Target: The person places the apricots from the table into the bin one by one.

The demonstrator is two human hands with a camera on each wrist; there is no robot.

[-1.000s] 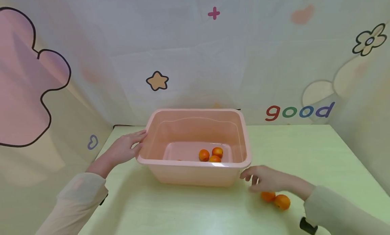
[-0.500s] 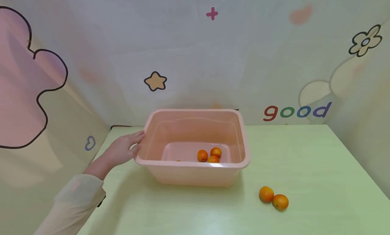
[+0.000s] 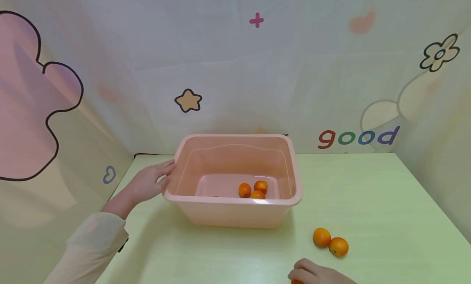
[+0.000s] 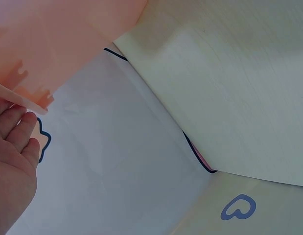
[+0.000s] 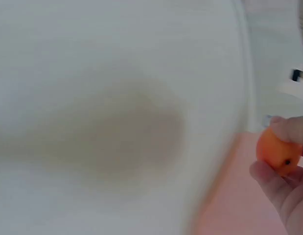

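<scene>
Orange fruit [image 5: 275, 152], small and round, sits pinched in the fingers of the right hand [image 5: 284, 169]; in the head view that hand [image 3: 319, 273] shows only at the bottom edge, well in front of the pink tub [image 3: 235, 218] and to its right, with a sliver of orange under it. The wrist view is blurred, so how firmly the fruit is held is hard to judge; it looks like a fingertip hold with the thumb underneath, not a full wrap.

The left hand [image 3: 149, 181] lies flat and spread, fingers straight, pressed against the tub's left wall just below the rim; the left wrist view shows its fingertips [image 4: 25, 120] touching the rim's underside.

Risks, as I judge them: a smooth round fruit held at the fingertips could slip and roll across the pale green counter [image 3: 368, 194], likely toward the front edge nearest the person. Dropped from high above the tub, it could bounce off the hard floor or strike the fruit already inside. The left hand only presses and does not grip, so a knock on the tub's right rim could slide the light tub leftward.

The tub holds 3 oranges [image 3: 252, 190] clustered on its floor near the front wall, right of centre. 2 more oranges [image 3: 330, 242] lie touching each other on the counter, right of the tub and in front of it.
</scene>
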